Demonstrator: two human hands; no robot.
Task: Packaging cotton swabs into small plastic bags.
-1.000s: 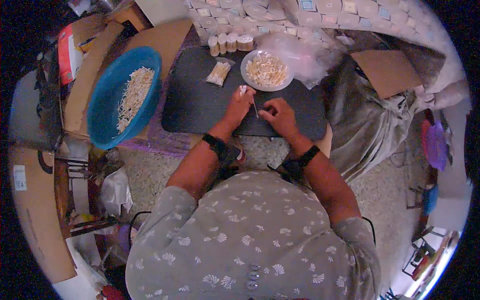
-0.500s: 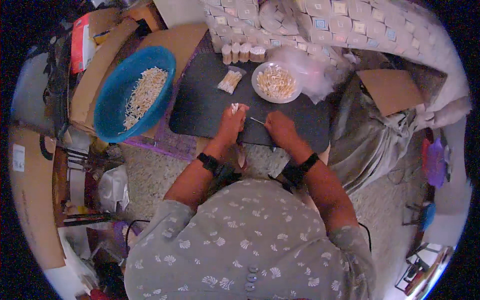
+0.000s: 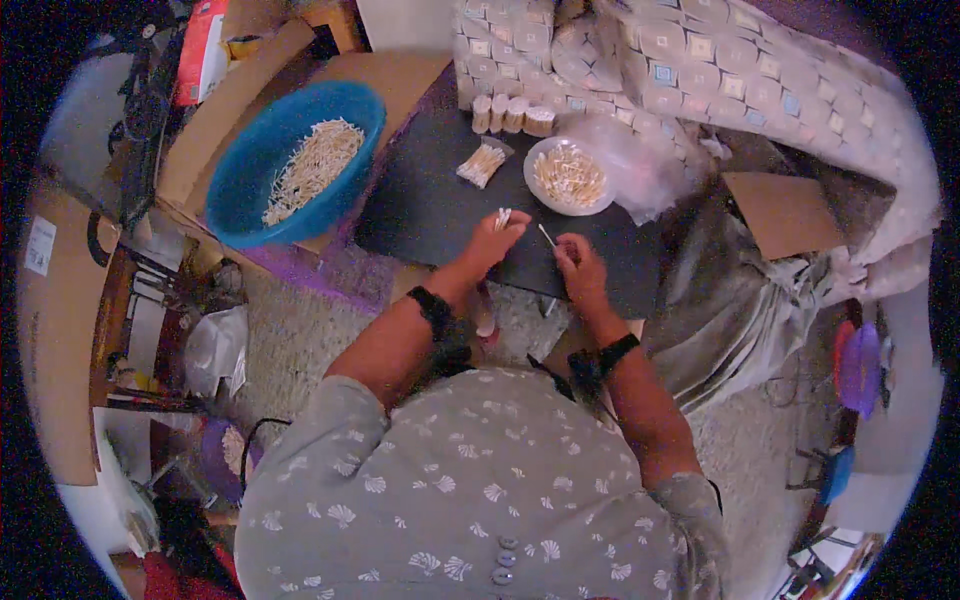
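Observation:
My left hand [image 3: 492, 242] is closed round a few cotton swabs [image 3: 503, 217], their white tips poking out above the fingers. A single cotton swab [image 3: 546, 235] is pinched in my right hand [image 3: 581, 269], tilted toward the left hand. Both hands hover over the near edge of a dark board [image 3: 420, 205]. Beyond them stands a white bowl [image 3: 531, 183] of loose swabs. Left of the bowl lies a clear packet of swabs [image 3: 483, 165]. Several packed swab bundles [image 3: 512, 116] stand in a row at the board's far edge.
A large blue basin [image 3: 222, 205] heaped with swabs rests on cardboard to the left. Clear plastic bags [image 3: 650, 170] lie right of the bowl. A patterned cushion [image 3: 690, 60] borders the back, and grey cloth [image 3: 720, 300] drapes at the right.
My right hand's fingers have loosened from a tighter fist, and its swab now points more upright. The whole view has shifted slightly as my head moved.

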